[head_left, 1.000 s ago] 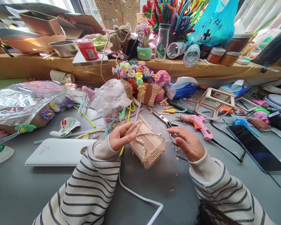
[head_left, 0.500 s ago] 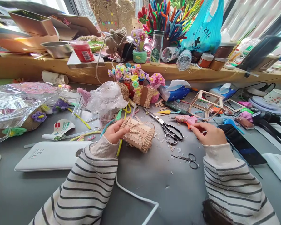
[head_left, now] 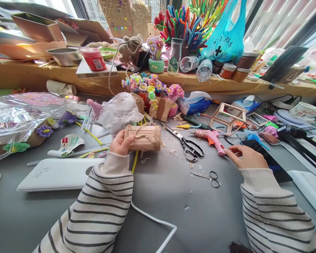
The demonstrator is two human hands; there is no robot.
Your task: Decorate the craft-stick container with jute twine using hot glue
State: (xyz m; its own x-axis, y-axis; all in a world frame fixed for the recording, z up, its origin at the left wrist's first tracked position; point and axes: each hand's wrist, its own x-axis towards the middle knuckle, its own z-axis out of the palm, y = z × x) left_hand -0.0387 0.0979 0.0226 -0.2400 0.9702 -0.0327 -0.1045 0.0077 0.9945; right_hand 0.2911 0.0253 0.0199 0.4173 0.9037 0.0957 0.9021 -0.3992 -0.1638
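Note:
My left hand (head_left: 121,143) is closed round the left end of a small basket of wooden sticks bound with jute twine (head_left: 144,137), holding it on its side above the grey table (head_left: 173,196). My right hand (head_left: 246,157) lies low on the table at the right, fingers stretched toward the handle of a pink glue gun (head_left: 212,138), touching or almost touching it; it holds nothing I can see. Large scissors (head_left: 185,143) lie between the basket and the glue gun. Small scissors (head_left: 210,177) lie nearer to me.
A white flat device (head_left: 55,173) lies at the left, a dark phone (head_left: 268,158) under my right wrist. A crumpled plastic bag (head_left: 119,110), flower baskets (head_left: 158,95), a stick frame (head_left: 228,116) and a tissue pack (head_left: 196,103) crowd the back. A white cable (head_left: 155,221) crosses the near table.
My right hand left the basket and moved right to the glue gun. My left hand turned the basket onto its side and carried it slightly away from me.

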